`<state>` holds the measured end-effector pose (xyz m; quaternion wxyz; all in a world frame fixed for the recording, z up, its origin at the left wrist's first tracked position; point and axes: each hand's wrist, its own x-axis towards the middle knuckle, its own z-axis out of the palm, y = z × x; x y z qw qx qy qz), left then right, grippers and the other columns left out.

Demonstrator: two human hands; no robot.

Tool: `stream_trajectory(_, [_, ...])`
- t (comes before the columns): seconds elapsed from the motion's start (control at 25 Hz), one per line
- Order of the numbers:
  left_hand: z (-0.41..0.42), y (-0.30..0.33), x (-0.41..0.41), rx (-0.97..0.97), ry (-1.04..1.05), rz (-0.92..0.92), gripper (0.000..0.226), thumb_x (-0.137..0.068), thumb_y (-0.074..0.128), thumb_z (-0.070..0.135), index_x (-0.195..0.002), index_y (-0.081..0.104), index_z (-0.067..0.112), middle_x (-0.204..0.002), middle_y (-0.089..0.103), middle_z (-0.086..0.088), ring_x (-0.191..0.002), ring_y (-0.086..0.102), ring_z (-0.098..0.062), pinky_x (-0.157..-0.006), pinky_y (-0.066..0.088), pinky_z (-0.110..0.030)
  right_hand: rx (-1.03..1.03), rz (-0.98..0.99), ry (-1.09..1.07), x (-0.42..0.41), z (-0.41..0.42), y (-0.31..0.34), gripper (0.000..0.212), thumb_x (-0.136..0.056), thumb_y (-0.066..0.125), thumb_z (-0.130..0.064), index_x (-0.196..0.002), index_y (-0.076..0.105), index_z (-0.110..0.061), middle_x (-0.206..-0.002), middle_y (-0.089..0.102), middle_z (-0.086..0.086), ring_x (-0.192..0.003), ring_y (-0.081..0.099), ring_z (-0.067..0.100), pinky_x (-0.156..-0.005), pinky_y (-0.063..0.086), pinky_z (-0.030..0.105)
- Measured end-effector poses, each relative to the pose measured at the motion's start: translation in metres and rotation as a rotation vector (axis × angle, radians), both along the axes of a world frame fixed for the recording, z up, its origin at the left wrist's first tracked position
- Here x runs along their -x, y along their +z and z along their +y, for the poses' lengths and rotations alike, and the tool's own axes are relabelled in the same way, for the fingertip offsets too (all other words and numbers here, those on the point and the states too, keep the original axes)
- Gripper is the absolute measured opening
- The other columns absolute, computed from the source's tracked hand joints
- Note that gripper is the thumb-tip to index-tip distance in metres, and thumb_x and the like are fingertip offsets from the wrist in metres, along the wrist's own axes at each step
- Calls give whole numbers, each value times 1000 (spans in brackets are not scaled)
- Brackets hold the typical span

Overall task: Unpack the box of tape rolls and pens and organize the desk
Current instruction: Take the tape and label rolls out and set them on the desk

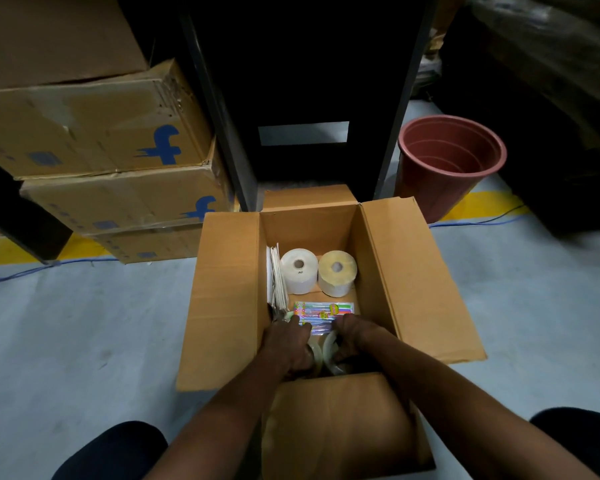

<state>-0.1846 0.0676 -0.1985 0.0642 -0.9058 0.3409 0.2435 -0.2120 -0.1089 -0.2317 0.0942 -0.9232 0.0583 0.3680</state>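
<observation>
down in the lower middle of the frame, both hands reached into an open brown cardboard box [229,299] standing on the grey floor [84,323]. the left hand [288,344] had its grip curled around a clear tape roll [315,355], while the right hand [352,336] gripped a pale tape roll [329,346] just beside it; the two rolls sat side by side between the hands. touching the fingertips, a colourful flat packet of pens [321,311] lay across the middle of the box. beyond it, at the far end, a white paper roll [299,271] and a yellowish paper roll [337,273] stood upright side by side, with a stack of white sheets [276,278] leaning against the left wall. stacked brown cartons [94,140] filled the upper left of the frame, and a reddish plastic bucket [451,161] stood at the right of centre.
</observation>
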Motion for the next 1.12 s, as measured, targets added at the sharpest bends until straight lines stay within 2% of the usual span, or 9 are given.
stream_trajectory(0.12, [-7, 6, -11, 156, 88, -20, 53, -85, 57, 32, -134, 46, 13, -130, 48, -11, -120, 51, -33, -94, 43, -39, -122, -124, -245, -15, -1, 20, 38, -91, 61, -31, -119, 61, -6, -122, 63, 18, -111, 60, 34, -90, 48, 34])
stream_trajectory(0.2, [-15, 9, -26, 259, 135, -68, 48, -86, 56, 32, -129, 48, 13, -127, 49, -10, -117, 51, -30, -92, 44, -39, -66, -290, -232, -28, -7, 24, 31, -92, 57, -29, -113, 61, -6, -118, 64, 18, -106, 61, 34, -87, 49, 36])
stream_trajectory(0.32, [-28, 12, -51, 357, 159, -166, 43, -82, 56, 28, -121, 53, 10, -127, 50, -12, -114, 51, -30, -90, 47, -40, -51, -466, -263, -43, -13, 25, 43, -92, 53, -35, -126, 53, -9, -124, 55, 18, -105, 58, 34, -88, 49, 36])
stream_trajectory(0.44, [-39, 12, -71, 320, 54, -262, 48, -79, 55, 28, -122, 53, 8, -130, 50, -14, -116, 49, -31, -96, 46, -39, -55, -583, -257, -54, -16, 20, 49, -89, 56, -34, -132, 47, -11, -133, 43, 20, -117, 47, 36, -99, 45, 38])
stream_trajectory(0.56, [-51, 9, -86, 278, 37, -277, 57, -81, 58, 33, -132, 46, 9, -129, 48, -15, -119, 45, -30, -98, 42, -38, 36, -540, -201, -62, -19, 10, 67, -88, 60, -39, -144, 35, -11, -146, 29, 25, -134, 33, 39, -113, 33, 39])
stream_trajectory(0.68, [-59, -4, -105, 207, 59, -273, 87, -80, 66, 41, -150, 25, 8, -148, 32, -20, -137, 32, -35, -110, 34, -39, 92, -400, -122, -79, -20, 2, 100, -86, 66, -48, -157, 5, -12, -160, 2, 29, -149, 6, 43, -124, 11, 44])
stream_trajectory(0.76, [-62, -13, -116, 121, 83, -231, 104, -80, 69, 48, -156, 10, 10, -155, 21, -23, -143, 24, -39, -115, 30, -43, 135, -319, -91, -88, -19, -2, 111, -83, 71, -46, -157, -3, -11, -160, -6, 31, -149, -2, 45, -124, 6, 46])
stream_trajectory(0.96, [-67, -27, -137, 89, 133, -219, 114, -74, 73, 53, -156, 7, 9, -144, 38, -20, -128, 45, -35, -103, 41, -41, 273, -294, -6, -109, -27, 7, 109, -75, 78, -42, -155, 10, -11, -150, 21, 29, -135, 28, 42, -112, 33, 42])
stream_trajectory(1.12, [-63, -30, -140, 103, 197, -222, 117, -70, 77, 51, -155, 11, 6, -145, 39, -15, -128, 46, -31, -104, 39, -40, 328, -342, 38, -109, -30, 5, 100, -75, 77, -40, -151, 17, -12, -143, 36, 26, -127, 36, 40, -105, 36, 42])
